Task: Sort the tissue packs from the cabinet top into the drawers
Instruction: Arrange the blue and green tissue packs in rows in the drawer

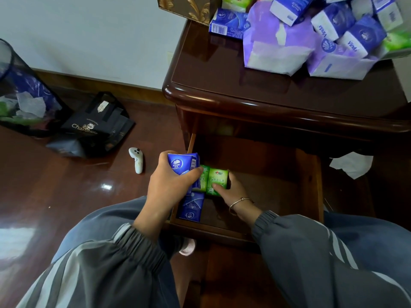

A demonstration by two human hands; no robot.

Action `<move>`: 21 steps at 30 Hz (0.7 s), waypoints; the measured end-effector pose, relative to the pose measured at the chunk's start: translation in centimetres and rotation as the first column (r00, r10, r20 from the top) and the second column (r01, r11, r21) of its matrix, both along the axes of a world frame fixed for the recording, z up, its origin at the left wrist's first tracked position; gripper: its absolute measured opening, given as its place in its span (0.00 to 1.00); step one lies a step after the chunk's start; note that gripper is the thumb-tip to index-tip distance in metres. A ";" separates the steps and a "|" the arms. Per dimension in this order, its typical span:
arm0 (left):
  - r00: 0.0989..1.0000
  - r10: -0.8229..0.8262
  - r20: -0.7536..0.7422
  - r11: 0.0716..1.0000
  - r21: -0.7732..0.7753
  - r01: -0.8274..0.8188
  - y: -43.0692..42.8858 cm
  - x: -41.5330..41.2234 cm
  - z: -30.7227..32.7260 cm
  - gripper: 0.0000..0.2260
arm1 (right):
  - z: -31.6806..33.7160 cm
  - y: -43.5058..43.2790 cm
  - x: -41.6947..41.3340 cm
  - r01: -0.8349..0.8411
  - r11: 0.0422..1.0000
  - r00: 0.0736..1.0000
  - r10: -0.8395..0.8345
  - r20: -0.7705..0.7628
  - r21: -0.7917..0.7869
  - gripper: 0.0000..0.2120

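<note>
A dark wooden cabinet (222, 70) has its lower drawer (309, 181) pulled open. My left hand (169, 187) grips a blue tissue pack (181, 163) over the drawer's left edge. My right hand (231, 190) holds a green tissue pack (218, 180) inside the drawer, beside a second green pack (204, 177). Another blue pack (191, 206) lies in the drawer's front left corner. A heap of blue, purple and green tissue packs (329, 30) covers the back right of the cabinet top.
On the wooden floor at left stand a mesh waste bin (24, 94), a black bag (97, 125) and a white controller (136, 158). A crumpled white tissue (351, 164) lies right of the drawer. A gold-patterned box (189, 7) sits at the cabinet's back.
</note>
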State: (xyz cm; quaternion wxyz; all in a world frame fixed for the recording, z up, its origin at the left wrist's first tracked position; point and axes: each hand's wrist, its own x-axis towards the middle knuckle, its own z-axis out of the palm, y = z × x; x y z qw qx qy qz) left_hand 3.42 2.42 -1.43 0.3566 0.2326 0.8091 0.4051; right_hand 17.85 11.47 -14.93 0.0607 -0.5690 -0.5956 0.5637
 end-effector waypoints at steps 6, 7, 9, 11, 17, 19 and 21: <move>0.988 -0.151 -0.042 0.988 -0.023 0.150 0.0 0.9 -0.5 0.26 | 5.4 1.6 -0.2 0.185 0.983 0.976 -0.184 -0.118 -0.003 0.25; 0.978 -0.199 -0.060 0.980 -0.030 0.198 0.0 1.1 -0.5 0.27 | 7.0 1.9 -0.3 0.167 0.985 0.964 -0.171 -0.204 -0.041 0.19; 0.954 -0.288 -0.089 0.958 -0.043 0.285 0.0 1.5 -0.6 0.30 | 10.3 2.2 -0.3 -0.043 0.992 0.952 0.007 -0.305 -0.114 0.17; 0.935 -0.342 -0.093 0.940 -0.045 0.339 0.0 1.9 -0.6 0.36 | 12.7 2.1 -0.1 -0.255 0.957 0.922 0.199 -0.331 -0.136 0.20; 0.851 -0.517 0.087 0.856 0.025 0.517 -0.1 2.5 -1.3 0.53 | 13.6 1.3 0.6 -0.329 0.941 0.919 0.301 -0.254 -0.078 0.21; 0.805 -0.568 0.169 0.820 0.039 0.571 -0.3 2.4 -1.7 0.55 | 13.0 1.7 1.3 -0.308 0.947 0.922 0.272 -0.276 -0.096 0.20; 0.823 -0.545 0.156 0.834 0.004 0.552 -0.4 1.7 -1.8 0.52 | 12.4 2.4 2.3 -0.261 0.958 0.935 0.220 -0.277 -0.121 0.18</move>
